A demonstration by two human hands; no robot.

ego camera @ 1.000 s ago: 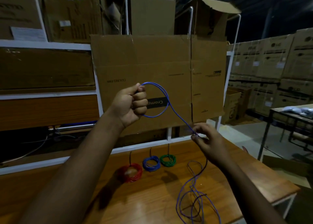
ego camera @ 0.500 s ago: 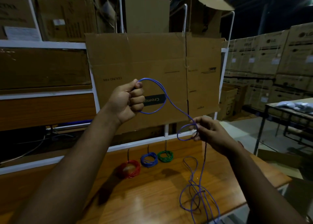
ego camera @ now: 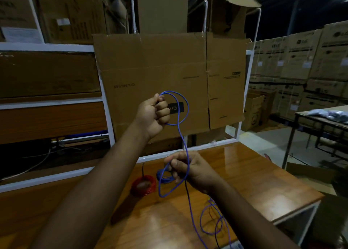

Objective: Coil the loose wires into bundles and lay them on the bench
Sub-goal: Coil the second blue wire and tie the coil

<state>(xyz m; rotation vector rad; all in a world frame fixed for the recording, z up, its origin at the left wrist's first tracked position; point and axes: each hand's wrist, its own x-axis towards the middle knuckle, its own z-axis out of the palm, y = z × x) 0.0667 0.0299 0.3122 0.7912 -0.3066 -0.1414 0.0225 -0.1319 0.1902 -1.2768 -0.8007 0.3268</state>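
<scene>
Two hands on one wire. Left hand (ego camera: 153,115), centre of the frame: fingers curled tight into a fist round the gathered turns of the blue wire (ego camera: 181,135); two loops stand out from the fist to the right, against the cardboard sheet (ego camera: 150,64) behind. From there the wire drops to the right hand (ego camera: 188,168), lower centre: fingers curled and pinching it, with a fresh loop hanging below the knuckles. Past that hand the wire trails down to a loose tangle (ego camera: 212,222) on the bench (ego camera: 254,177) at lower right, partly running out of the bottom of the frame.

On the bench behind the right hand: a red coil (ego camera: 144,185), finished and lying flat, and a blue coil (ego camera: 163,175) touching or just beside it, half hidden by the hand. Anything further right along that row is hidden by the hand.

Step in hand, as I read it: winding the blue wire, early in this bundle, since most of its length is still slack on the bench.

Next move calls for carrying the hanging loop up to the left fist, opening those fingers only enough to take it in without dropping the held turns, then drawing more slack. The tangle may snag as it feeds.
</scene>
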